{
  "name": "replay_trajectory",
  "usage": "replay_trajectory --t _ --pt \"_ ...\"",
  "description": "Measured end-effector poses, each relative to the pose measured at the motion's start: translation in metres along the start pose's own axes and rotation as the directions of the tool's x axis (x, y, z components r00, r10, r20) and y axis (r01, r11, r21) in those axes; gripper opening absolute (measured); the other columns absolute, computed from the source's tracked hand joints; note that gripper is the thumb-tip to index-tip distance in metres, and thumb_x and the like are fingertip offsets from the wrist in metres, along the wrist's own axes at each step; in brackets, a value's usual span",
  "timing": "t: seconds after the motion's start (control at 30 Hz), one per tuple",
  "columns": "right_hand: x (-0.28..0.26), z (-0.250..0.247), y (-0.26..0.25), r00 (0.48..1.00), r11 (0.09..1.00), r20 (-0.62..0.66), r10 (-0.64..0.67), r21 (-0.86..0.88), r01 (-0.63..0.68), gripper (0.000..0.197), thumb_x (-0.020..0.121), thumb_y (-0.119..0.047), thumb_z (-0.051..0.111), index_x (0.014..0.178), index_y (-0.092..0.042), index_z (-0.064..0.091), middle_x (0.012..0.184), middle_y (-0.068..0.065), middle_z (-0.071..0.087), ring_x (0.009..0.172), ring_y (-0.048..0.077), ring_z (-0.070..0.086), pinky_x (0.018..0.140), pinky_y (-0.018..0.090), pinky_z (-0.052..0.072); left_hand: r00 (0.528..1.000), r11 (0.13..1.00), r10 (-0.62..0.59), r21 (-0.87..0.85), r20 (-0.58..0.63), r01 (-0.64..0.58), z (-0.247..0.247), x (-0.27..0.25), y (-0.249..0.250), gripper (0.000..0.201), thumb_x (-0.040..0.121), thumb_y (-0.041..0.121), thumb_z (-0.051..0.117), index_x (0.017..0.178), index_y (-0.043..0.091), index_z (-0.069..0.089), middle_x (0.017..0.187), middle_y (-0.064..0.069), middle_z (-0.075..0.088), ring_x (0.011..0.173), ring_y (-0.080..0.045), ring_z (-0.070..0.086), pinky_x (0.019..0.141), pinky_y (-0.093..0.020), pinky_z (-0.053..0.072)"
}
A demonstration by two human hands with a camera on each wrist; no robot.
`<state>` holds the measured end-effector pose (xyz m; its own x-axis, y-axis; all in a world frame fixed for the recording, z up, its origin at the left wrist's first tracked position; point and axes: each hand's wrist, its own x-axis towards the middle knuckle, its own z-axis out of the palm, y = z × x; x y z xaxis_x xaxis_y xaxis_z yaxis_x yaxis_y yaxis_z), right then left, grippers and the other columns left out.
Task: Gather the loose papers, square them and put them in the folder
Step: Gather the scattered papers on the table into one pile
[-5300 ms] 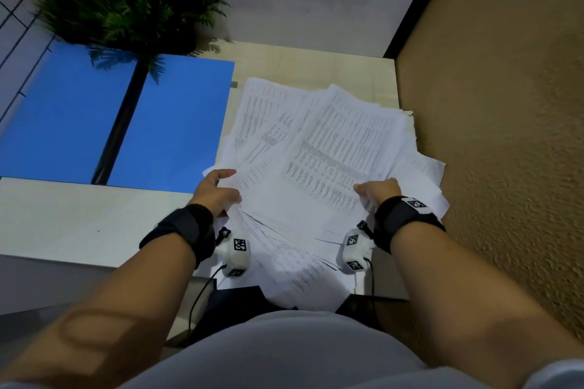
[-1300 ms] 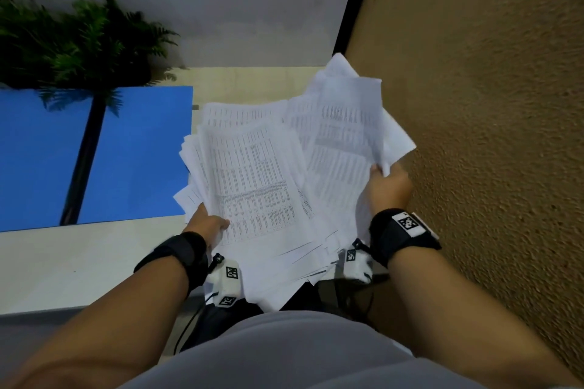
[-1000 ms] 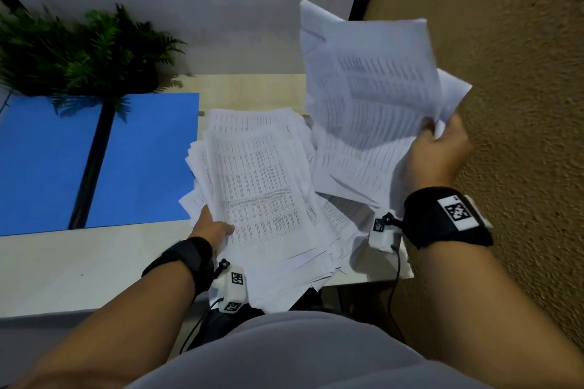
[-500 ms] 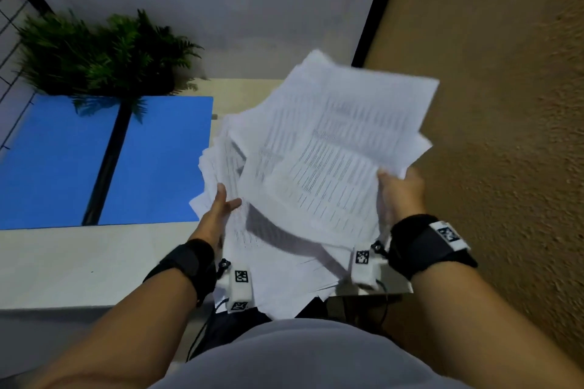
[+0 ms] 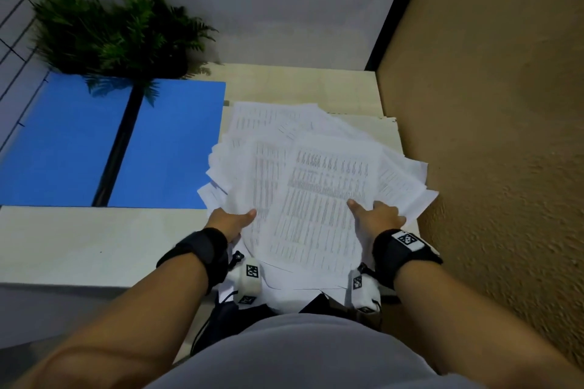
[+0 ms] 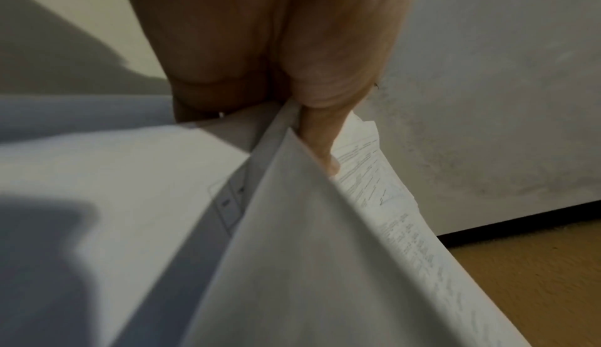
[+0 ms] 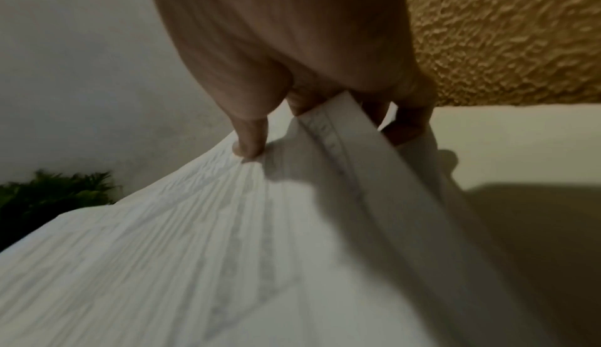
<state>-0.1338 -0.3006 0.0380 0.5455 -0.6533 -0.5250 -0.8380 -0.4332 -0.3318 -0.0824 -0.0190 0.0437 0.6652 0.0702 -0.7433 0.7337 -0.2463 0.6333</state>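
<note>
A fanned, uneven stack of white printed papers (image 5: 316, 186) lies between my hands at the table's near right. My left hand (image 5: 232, 219) grips the stack's left edge, thumb on top. The left wrist view shows that thumb (image 6: 320, 144) on the printed side of the papers (image 6: 292, 249), with the fingers hidden beneath. My right hand (image 5: 374, 218) grips the right side of the stack; in the right wrist view its thumb (image 7: 248, 139) presses on the papers (image 7: 195, 249) and the fingers curl under. The open blue folder (image 5: 94, 142) lies flat to the left.
A green fern-like plant (image 5: 117, 38) stands behind the folder at the back left. A rough tan wall (image 5: 489, 136) runs close along the right of the pale table (image 5: 79, 246). A dark spine (image 5: 117, 148) divides the folder.
My right hand lifted a bundle of sheets high, swung it left and laid it on top of the other papers. Both hands now hold one combined stack low over the table.
</note>
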Motion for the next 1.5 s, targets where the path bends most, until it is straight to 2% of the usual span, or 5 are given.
replay_trajectory --t 0.23,0.5,0.67,0.83,1.5 --pt "0.008 -0.001 -0.024 0.923 0.951 -0.265 -0.278 -0.213 0.225 0.032 0.09 -0.041 0.062 0.118 -0.026 0.065 0.126 0.007 0.047 0.118 0.029 0.038 0.093 0.046 0.033 1.0 0.999 0.005 -0.048 0.026 -0.003 0.003 0.0 0.001 0.057 0.073 0.012 0.086 0.124 0.0 0.063 0.127 -0.029 0.061 0.127 -0.052 0.045 0.104 -0.055 0.04" --pt "0.007 0.032 -0.036 0.957 0.789 0.239 -0.166 0.614 -0.016 0.044 0.082 -0.005 0.067 0.115 -0.02 0.042 0.113 0.011 0.058 0.094 0.023 0.06 0.078 0.036 0.056 0.999 0.994 0.04 -0.107 0.024 -0.037 0.003 0.007 -0.005 0.052 0.073 0.007 0.085 0.12 0.006 0.065 0.105 -0.018 0.073 0.1 -0.048 0.065 0.093 -0.047 0.053" --pt "0.012 0.019 -0.039 0.961 0.818 0.206 -0.184 0.574 0.034 0.029 0.086 0.004 0.066 0.114 0.0 0.061 0.108 0.013 0.066 0.1 0.029 0.062 0.091 0.036 0.05 0.997 0.989 0.017 -0.143 -0.077 -0.028 0.003 0.012 -0.007 0.045 0.094 0.029 0.066 0.126 -0.001 0.058 0.055 -0.001 0.045 0.045 -0.014 0.034 0.034 -0.015 0.031" --pt "0.029 -0.045 -0.033 0.915 0.91 -0.096 -0.393 0.105 0.402 0.008 0.087 0.002 0.054 0.09 -0.005 0.058 0.082 0.012 0.054 0.076 0.026 0.051 0.064 0.028 0.036 0.995 0.984 0.009 -0.177 -0.1 -0.026 0.002 0.016 -0.008 0.047 0.097 0.027 0.062 0.13 -0.005 0.053 0.061 -0.002 0.042 0.05 -0.013 0.036 0.038 -0.016 0.031" --pt "0.033 -0.004 -0.073 0.868 0.887 0.206 -0.453 0.008 0.461 0.052 0.085 -0.007 0.069 0.132 -0.011 0.048 0.129 0.009 0.055 0.119 0.03 0.053 0.092 0.035 0.044 0.996 0.971 0.02 0.237 -0.092 0.002 0.002 0.03 0.0 0.041 0.101 0.03 0.045 0.126 0.0 0.057 0.081 -0.014 0.06 0.067 -0.028 0.055 0.072 -0.039 0.051"
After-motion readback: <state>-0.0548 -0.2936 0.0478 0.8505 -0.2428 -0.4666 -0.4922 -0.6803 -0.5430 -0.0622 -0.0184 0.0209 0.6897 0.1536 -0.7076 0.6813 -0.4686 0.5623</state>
